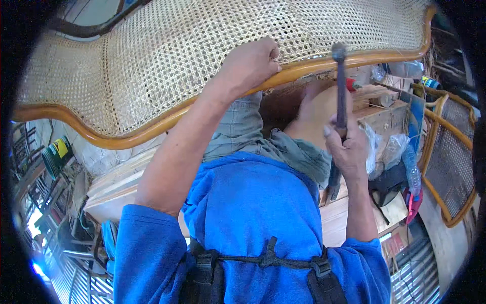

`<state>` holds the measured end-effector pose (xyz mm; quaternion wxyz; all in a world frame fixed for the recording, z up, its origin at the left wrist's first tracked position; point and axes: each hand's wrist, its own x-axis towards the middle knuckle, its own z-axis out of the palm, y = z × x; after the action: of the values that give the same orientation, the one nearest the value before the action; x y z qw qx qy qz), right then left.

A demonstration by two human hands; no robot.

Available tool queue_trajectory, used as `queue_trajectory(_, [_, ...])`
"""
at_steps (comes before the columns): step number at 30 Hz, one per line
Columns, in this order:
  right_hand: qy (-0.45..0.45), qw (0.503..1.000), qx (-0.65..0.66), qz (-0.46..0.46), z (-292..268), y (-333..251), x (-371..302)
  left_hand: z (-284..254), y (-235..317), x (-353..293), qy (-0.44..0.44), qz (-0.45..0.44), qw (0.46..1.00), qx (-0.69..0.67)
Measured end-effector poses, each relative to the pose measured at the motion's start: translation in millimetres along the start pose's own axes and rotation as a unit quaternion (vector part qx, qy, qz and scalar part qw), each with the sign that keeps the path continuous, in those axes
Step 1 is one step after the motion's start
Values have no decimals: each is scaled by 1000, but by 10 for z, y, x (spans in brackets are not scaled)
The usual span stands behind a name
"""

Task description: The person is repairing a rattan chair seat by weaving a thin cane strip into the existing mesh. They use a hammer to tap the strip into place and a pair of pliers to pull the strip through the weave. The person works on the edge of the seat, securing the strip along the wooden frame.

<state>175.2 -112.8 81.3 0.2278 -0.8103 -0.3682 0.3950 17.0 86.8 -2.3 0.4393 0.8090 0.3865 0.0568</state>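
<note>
A long woven cane panel with a curved, varnished wooden frame spans the upper part of the head view. My left hand is closed with its knuckles up, at the panel's near edge. It rests where the weave meets the frame; whatever its fingers pinch is hidden or too small to name. To its right, my right hand grips the handle of a hammer. The hammer stands upright in the view, its head beside the frame and its handle dark.
Below the panel are my bent legs and wooden planks. A smaller cane-backed frame leans at the right, near a clear plastic bottle and plastic bags. At the left lies a green-and-yellow can among clutter.
</note>
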Motion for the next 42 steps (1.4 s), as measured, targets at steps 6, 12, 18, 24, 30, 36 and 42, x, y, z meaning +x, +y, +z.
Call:
queue_trajectory(6, [-220, 944, -154, -194, 306, 148, -242, -161, -47, 194, -98, 5, 995, -20])
queue_trajectory(12, [-78, 930, 34, -358, 757, 151, -218, -112, 355, 253, -110, -10, 988, 108])
queue_trajectory(18, [247, 928, 250, 125, 127, 1150, -696, -67, 208, 250, -72, -2, 994, 77])
queue_trajectory(24, [237, 934, -105, 246, 437, 2552, -1448, 32, 466, 44, -4, 24, 986, 165])
queue_trajectory(30, [232, 920, -187, 254, 722, 2630, -1478, 70, 360, 73, 23, 43, 986, 161])
queue_trajectory(36, [265, 940, -145, 158, 707, 2658, -1556, 117, 367, -7, 60, 103, 959, 258])
queue_trajectory(42, [338, 912, -119, 199, 247, 2531, -1285, 157, 369, -46, 92, 133, 960, 227])
